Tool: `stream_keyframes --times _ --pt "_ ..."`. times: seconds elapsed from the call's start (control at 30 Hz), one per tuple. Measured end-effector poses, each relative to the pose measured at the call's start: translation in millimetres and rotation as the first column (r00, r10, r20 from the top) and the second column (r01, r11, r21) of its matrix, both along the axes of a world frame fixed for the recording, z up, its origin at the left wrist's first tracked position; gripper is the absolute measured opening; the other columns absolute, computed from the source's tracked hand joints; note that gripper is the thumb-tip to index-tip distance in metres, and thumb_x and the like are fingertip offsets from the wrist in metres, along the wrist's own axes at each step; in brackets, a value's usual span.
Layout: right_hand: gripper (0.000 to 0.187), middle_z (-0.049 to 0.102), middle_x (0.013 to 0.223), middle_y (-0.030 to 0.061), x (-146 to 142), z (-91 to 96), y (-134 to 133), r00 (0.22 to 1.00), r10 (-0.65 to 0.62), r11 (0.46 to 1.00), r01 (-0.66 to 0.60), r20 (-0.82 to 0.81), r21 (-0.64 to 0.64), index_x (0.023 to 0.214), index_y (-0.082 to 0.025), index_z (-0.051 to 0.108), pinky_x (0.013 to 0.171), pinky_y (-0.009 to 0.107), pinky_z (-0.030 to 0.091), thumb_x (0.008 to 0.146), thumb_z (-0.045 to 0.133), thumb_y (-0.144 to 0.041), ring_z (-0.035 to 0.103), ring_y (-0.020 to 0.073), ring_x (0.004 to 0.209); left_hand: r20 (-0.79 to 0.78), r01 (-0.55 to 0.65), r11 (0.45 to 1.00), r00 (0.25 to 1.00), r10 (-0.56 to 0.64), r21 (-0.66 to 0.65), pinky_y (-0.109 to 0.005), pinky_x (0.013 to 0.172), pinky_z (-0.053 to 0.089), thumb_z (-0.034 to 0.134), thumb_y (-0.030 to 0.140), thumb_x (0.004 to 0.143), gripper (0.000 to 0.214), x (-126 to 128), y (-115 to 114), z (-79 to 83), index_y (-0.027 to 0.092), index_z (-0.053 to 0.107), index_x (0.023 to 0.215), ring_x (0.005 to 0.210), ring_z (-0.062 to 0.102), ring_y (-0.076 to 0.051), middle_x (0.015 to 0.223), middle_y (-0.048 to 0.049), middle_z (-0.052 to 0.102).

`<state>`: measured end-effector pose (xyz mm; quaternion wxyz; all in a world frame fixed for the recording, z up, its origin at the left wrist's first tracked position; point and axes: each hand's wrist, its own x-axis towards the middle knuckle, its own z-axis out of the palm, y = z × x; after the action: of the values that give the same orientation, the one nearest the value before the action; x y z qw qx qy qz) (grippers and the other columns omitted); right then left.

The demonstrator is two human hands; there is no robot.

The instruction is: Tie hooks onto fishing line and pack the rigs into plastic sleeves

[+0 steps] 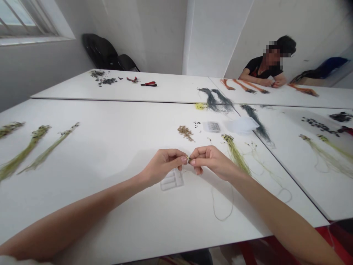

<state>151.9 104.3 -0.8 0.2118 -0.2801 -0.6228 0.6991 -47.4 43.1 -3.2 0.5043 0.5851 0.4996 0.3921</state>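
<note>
While the left hand [162,165] and right hand [212,162] pinch a tiny threaded piece [188,159] between their fingertips, a clear ribbed plastic box [171,179] lies just beneath on the white tabletop [110,209]. A thin loose line [222,206] curls nearby, one green line bundle [235,154] sits beside the right hand, three more [27,147] lie leftward, and red-handled pliers [149,84] rest farther off.

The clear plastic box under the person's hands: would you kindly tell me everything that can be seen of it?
The clear plastic box is small, rectangular and see-through, with parallel ribs or slots moulded inside. It lies flat on the white table, below the left hand, which hides its upper corner. Whether the hand touches it cannot be told.
</note>
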Motion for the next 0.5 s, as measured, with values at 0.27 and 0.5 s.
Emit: stream_keyframes --times 0.27,0.5 --pt "0.008 0.064 0.057 0.0018 -1.4 -0.1 -2.7 1.000 0.005 1.000 -0.005 -0.014 -0.025 0.078 -0.014 0.067 0.057 0.027 0.044 0.076 0.068 -0.022 0.057 0.0123 0.053 0.094 -0.018 1.000 0.995 0.016 0.015 -0.024 0.069 0.048 0.067 0.032 0.084 0.017 2.5 -2.2 -1.8 0.017 0.073 0.089 0.069 0.056 -0.010 0.084 -0.0035 0.069" --pt "0.006 0.064 0.057 0.0019 -2.6 -0.3 -4.0 0.999 0.020 0.998 -0.022 -0.024 -0.065 0.076 -0.013 0.067 0.058 0.028 0.044 0.077 0.067 -0.019 0.057 0.0126 0.053 0.091 -0.016 1.000 0.996 0.014 0.026 -0.025 0.069 0.050 0.067 0.031 0.084 0.016 4.1 -4.6 -4.4 0.017 0.073 0.090 0.070 0.058 -0.011 0.086 -0.0039 0.070"
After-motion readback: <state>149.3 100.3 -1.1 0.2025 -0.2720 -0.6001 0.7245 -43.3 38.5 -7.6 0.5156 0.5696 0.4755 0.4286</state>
